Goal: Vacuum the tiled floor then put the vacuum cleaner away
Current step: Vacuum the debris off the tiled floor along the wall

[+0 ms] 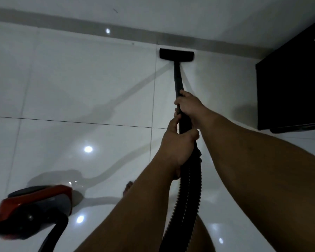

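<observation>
A black vacuum wand (177,77) reaches forward to a flat black floor head (176,54) lying on the glossy white tiled floor (71,88), close against the grey skirting. My right hand (188,106) grips the wand higher up. My left hand (178,142) grips it just below, where the ribbed black hose (187,193) begins. The hose runs down past my arms and out of frame. The red and grey vacuum body (35,210) sits on the floor at the lower left, blurred.
A dark cabinet (289,88) stands at the right, against the wall. The grey skirting (80,26) runs along the far wall. A bare foot (128,188) shows beside my left forearm. Ceiling lights reflect off the tiles.
</observation>
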